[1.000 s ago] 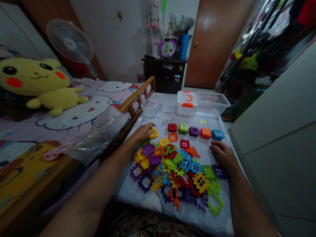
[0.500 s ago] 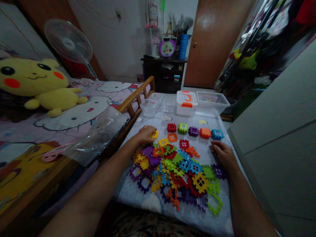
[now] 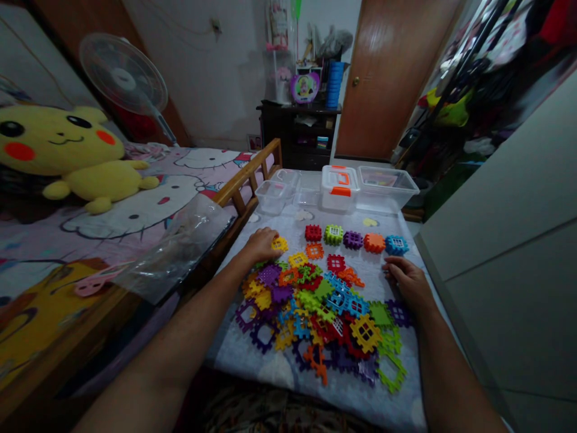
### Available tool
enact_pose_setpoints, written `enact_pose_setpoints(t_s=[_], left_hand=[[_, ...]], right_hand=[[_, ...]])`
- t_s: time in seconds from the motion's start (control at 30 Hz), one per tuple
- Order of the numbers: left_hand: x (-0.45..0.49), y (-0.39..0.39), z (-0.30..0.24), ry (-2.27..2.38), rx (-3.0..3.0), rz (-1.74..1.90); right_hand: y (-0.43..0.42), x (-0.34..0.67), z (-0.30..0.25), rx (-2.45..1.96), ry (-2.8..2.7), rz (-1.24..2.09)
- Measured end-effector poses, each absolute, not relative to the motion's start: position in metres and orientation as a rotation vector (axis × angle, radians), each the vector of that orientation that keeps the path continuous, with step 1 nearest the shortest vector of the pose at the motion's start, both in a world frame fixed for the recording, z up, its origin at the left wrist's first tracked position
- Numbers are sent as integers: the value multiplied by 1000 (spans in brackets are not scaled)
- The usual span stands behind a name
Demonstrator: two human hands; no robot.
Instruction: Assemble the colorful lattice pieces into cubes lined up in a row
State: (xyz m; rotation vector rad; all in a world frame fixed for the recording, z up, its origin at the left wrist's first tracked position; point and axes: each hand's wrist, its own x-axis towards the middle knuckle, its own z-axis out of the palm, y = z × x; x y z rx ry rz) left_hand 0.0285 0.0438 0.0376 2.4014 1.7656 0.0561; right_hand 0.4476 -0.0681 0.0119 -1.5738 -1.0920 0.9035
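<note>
A heap of flat, toothed plastic building tiles (image 3: 322,313) in many colours lies on a pale cloth-covered table (image 3: 288,367). Beyond it stands a row of assembled cubes: red (image 3: 313,233), green (image 3: 333,234), purple (image 3: 353,240), orange (image 3: 374,242) and blue (image 3: 396,245). My left hand (image 3: 261,243) rests at the heap's far left with its fingers curled over a yellow tile (image 3: 280,243). My right hand (image 3: 406,278) lies on the cloth at the heap's right side, fingers bent, nothing visible in it.
Clear plastic boxes (image 3: 387,187) and a white box with an orange latch (image 3: 340,187) line the table's far edge. A wooden bed rail (image 3: 246,180) runs along the left, with a clear plastic bag (image 3: 180,246) and a yellow plush toy (image 3: 67,150). A grey cabinet (image 3: 505,252) stands at right.
My left hand has drawn slightly closer over the yellow tile, its fingers curling onto it. My right hand has stayed in place.
</note>
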Motion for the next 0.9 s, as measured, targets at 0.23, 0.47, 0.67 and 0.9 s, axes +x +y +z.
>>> enact_pose_setpoints(t_s=[0.23, 0.47, 0.67, 0.9], left_hand=[[35, 44, 44, 1655, 2445, 34], [34, 48, 42, 1643, 2495, -51], [34, 50, 41, 1658, 2516, -87], [41, 56, 48, 1613, 2570, -108]], right_hand=[[-69, 447, 14, -1574, -1074, 918], [-69, 448, 11, -1580, -1075, 908], [-68, 448, 12, -1566, -1067, 920], [-69, 445, 15, -1567, -1075, 895]])
